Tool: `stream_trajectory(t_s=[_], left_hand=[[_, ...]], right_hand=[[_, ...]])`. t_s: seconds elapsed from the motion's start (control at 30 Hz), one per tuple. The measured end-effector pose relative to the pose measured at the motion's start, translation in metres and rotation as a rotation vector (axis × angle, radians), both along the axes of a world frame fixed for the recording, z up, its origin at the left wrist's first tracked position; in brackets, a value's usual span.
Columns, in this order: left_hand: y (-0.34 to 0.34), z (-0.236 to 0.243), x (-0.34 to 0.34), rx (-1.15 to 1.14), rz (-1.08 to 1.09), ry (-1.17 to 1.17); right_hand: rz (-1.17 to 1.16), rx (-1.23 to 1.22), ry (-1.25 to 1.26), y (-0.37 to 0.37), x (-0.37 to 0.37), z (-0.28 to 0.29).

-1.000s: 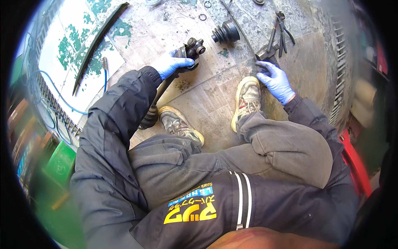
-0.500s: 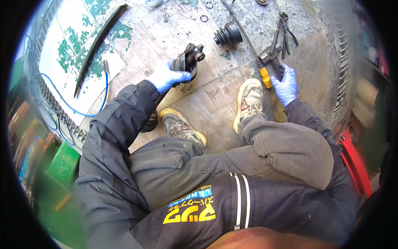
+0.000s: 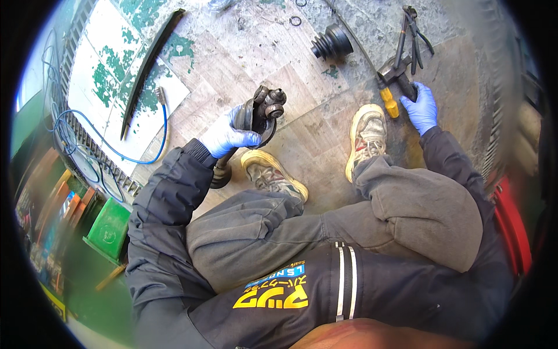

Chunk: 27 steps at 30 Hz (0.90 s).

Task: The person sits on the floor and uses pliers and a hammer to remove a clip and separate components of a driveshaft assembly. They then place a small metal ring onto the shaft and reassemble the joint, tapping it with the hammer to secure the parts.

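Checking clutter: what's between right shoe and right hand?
A tool's yellow handle lies between right shoe and right hand; head view shows it.

Blue-gloved left hand (image 3: 228, 135) clenched, thumb (image 3: 249, 138) pointing right. Right hand (image 3: 421, 109), gloved alike, slightly farther forward, well apart from the left, fingers (image 3: 427, 95) curled. Both dark-sleeved forearms (image 3: 177, 174) slant inward.

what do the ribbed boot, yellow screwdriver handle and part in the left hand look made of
Ribbed boot: probably low-sheen black rubber or flexible plastic, judging by its pleats. Yellow screwdriver handle: likely hard plastic, from its bright, smooth-looking surface. Part in the left hand: apparently metal, perhaps greasy steel, given its dark shine.
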<state>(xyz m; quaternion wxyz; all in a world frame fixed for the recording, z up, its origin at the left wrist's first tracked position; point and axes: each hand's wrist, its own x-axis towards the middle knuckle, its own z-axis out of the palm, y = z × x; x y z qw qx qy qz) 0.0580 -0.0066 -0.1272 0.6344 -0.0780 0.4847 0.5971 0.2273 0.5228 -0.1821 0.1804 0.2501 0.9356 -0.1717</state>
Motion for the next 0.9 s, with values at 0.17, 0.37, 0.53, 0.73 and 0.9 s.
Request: stream_trajectory(t_s=[0.17, 0.37, 0.53, 0.73, 0.9], left_hand=[[-0.002, 0.008, 0.001, 0.006, -0.006, 0.007], [0.004, 0.019, 0.005, 0.034, 0.056, 0.035], [0.004, 0.017, 0.007, 0.025, 0.071, 0.017], [0.011, -0.004, 0.007, -0.022, 0.192, 0.114], [0.014, -0.044, -0.014, -0.258, 0.162, 0.274]], right_hand=[[-0.05, -0.016, -0.027, 0.004, -0.001, -0.001], [-0.033, 0.037, -0.128, 0.004, -0.011, 0.001], [-0.065, 0.041, -0.155, 0.007, -0.013, 0.005], [-0.162, -0.347, -0.086, 0.001, -0.012, 0.02], [-0.199, -0.602, -0.387, -0.008, -0.044, 0.081]])
